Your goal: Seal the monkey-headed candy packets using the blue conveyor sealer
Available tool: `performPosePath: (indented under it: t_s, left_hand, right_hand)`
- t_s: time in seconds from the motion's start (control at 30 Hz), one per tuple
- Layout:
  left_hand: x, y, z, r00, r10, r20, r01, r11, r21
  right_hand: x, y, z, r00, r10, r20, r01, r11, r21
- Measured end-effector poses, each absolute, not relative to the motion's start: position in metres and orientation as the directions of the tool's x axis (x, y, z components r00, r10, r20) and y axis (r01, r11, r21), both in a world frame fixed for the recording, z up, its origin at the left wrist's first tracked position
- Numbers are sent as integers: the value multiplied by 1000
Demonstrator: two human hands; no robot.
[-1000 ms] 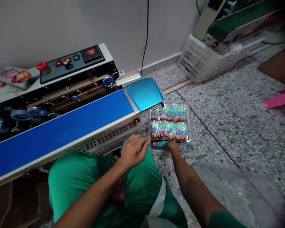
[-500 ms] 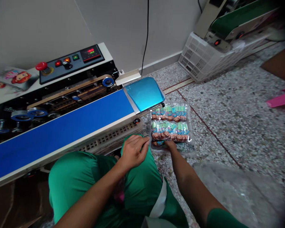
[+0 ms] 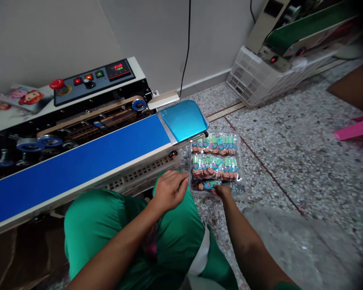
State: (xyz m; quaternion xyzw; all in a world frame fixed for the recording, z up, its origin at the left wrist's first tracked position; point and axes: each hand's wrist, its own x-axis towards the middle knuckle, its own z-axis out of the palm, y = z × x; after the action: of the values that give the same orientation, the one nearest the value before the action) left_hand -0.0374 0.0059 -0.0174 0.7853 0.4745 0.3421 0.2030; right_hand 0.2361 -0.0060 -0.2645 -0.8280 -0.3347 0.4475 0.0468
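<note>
My left hand (image 3: pixel 171 189) lies on my green-trousered knee, fingers spread loosely, holding nothing. Down to the right, a clear plastic tray (image 3: pixel 243 169) sits on the floor under the end of a blue conveyor. Two rows of small doll-shaped figures (image 3: pixel 214 163) with brown heads and green-blue bodies lie in it, shiny as if in clear film. At the tray's near row, my right hand (image 3: pixel 224 191) is closed on the end of one doll-shaped figure (image 3: pixel 208 184), which lies sideways with its head to the left. Its gripping fingertips are partly hidden.
The blue conveyor belt (image 3: pixel 109 151) runs along my left, ending in a blue metal plate (image 3: pixel 186 121). Behind it stands a control panel (image 3: pixel 93 80) with lit buttons. A white crate (image 3: pixel 249 76) supports another machine. Clear plastic sheeting (image 3: pixel 290 245) lies on the floor at right.
My right hand has shifted slightly right and toward me in the tray's near row, and the sideways figure now shows more fully. My left hand stays on the knee.
</note>
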Motion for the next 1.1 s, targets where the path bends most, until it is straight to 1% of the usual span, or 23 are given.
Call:
performPosePath:
  t_s: [0.1,0.2,0.3,0.4,0.47,0.5,0.53,0.57,0.6,0.63,0.67,0.73,0.77,0.83,0.93,1.03,1.1]
  left_hand:
    - [-36,5,-18,320,883,343,613,-469,636]
    - [-36,3,-17,329,884,333,621,-468,629]
    - [-37,1,-17,332,888,317,631,-459,626]
    - [-38,6,-14,364,900,238,653,-429,624]
    - [-37,14,-9,406,894,189,643,-426,637]
    - [-36,19,-4,435,881,185,620,-442,649]
    - [-34,25,2,470,861,195,584,-469,663]
    - [-33,30,10,503,837,216,541,-500,676]
    - [-33,35,18,530,815,234,500,-523,690]
    - [-33,38,27,546,802,242,465,-531,709]
    - [-34,40,36,551,798,243,430,-521,737]
    - [-42,38,52,541,812,221,333,-448,830]
    - [-47,35,58,524,826,207,264,-389,883]
    - [-61,27,67,456,873,173,103,-245,964]
    - [-82,16,70,301,950,83,-102,-55,993]
    - [-101,14,69,117,993,-12,-196,35,980]
    - [-115,21,69,9,999,-52,-226,53,973]
  right_hand:
    - [247,-20,-248,394,501,-771,386,-851,-356]
    - [262,-31,-221,425,495,-758,301,-867,-397]
    - [280,-36,-186,457,556,-694,268,-830,-489]
    - [293,-33,-141,463,646,-608,276,-756,-593]
    - [292,-28,-101,432,723,-538,311,-680,-664]
    - [287,-24,-76,388,776,-497,340,-622,-705]
    - [280,-20,-50,275,872,-406,408,-488,-771]
    - [269,-16,-22,150,936,-318,471,-350,-809]
    - [256,-10,7,23,972,-235,533,-211,-819]
    - [242,-3,36,-112,981,-157,580,-63,-812]
    - [226,4,63,-271,956,-109,616,86,-783]
    - [195,20,107,-475,880,-12,620,325,-714]
    - [180,29,124,-541,841,17,601,400,-692]
    - [153,48,147,-618,785,42,548,469,-692]
    - [116,77,158,-678,734,39,454,460,-763]
    - [82,99,155,-697,716,33,356,386,-851]
    - [61,109,147,-648,756,92,241,317,-917]
